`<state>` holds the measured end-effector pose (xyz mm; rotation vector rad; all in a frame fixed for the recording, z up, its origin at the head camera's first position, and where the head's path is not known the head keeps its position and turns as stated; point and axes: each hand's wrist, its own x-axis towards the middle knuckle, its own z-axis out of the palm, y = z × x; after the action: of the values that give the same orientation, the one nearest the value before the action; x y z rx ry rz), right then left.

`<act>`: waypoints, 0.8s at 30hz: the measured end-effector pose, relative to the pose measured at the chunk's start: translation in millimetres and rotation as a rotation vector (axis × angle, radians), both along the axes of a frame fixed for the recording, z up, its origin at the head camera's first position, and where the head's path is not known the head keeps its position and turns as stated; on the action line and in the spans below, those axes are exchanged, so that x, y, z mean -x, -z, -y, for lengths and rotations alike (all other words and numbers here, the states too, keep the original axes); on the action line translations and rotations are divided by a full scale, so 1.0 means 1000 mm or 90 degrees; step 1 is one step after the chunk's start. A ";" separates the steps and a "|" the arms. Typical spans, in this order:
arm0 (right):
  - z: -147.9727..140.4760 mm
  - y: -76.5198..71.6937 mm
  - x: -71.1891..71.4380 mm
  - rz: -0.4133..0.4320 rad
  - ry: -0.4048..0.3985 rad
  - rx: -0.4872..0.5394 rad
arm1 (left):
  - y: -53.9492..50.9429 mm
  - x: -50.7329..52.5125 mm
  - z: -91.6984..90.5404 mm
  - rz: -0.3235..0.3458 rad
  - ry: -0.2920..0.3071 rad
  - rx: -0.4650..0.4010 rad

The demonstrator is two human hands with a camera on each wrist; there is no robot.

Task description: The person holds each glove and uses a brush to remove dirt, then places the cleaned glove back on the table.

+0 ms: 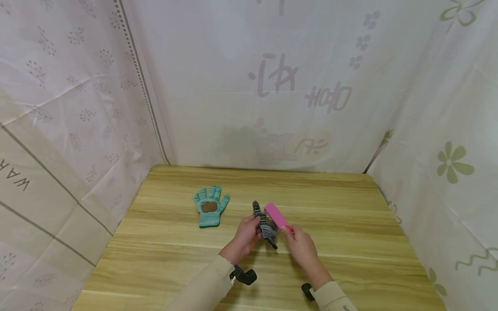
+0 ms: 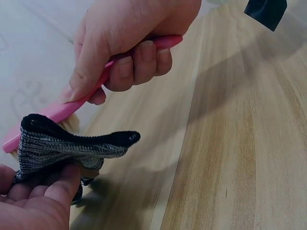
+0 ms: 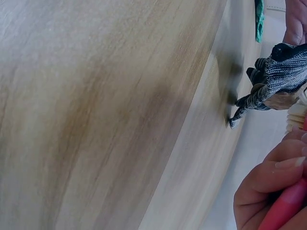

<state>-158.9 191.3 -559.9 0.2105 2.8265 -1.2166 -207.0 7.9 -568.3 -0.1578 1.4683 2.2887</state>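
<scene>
My left hand (image 1: 246, 235) grips a grey-and-black knitted glove (image 1: 267, 230) above the table, its thumb on top of the knit. In the left wrist view the dark cuff edge of the glove (image 2: 72, 139) gapes, with the left fingers below it. My right hand (image 1: 302, 248) holds a pink brush (image 1: 275, 214) by its handle, fingers curled round it and thumb along the top. Pale bristles (image 3: 295, 117) face the glove beside a brown patch (image 3: 280, 101); whether they touch it I cannot tell.
On the wooden table (image 1: 167, 242), left of the hands, a teal knitted glove (image 1: 210, 220) with a brown patch lies flat, fingers pointing away. Patterned cloth (image 1: 218, 86) hangs behind the table and at both sides. Each wrist carries a black camera mount (image 1: 245, 275).
</scene>
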 end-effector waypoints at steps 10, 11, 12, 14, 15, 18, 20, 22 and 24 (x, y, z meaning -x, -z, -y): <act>-0.011 0.002 0.002 0.006 0.039 -0.023 | -0.002 0.001 0.007 -0.007 -0.013 -0.007; -0.011 0.002 0.002 0.004 0.042 -0.019 | -0.003 0.001 0.007 -0.005 -0.015 -0.006; -0.011 0.000 0.001 -0.002 0.043 -0.010 | -0.003 0.001 0.008 -0.005 -0.017 -0.002; -0.010 -0.002 0.000 -0.008 0.039 0.002 | -0.003 0.002 0.008 -0.002 -0.020 -0.002; -0.009 -0.003 0.000 -0.009 0.036 0.008 | -0.003 0.002 0.008 -0.002 -0.019 -0.001; -0.005 -0.006 -0.001 -0.010 0.034 0.017 | -0.002 0.002 0.008 -0.004 -0.012 -0.003; -0.003 -0.007 -0.001 -0.007 0.035 0.021 | -0.002 0.002 0.007 -0.004 -0.007 -0.004; -0.001 -0.008 -0.001 -0.012 0.034 0.025 | -0.002 0.001 0.006 -0.002 -0.005 -0.005; 0.002 -0.008 -0.002 -0.014 0.029 0.031 | -0.002 0.001 0.006 -0.003 -0.005 0.000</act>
<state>-157.1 189.5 -551.4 0.2610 2.8225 -1.3024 -207.8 2.0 -566.5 -0.1598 1.4725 2.2971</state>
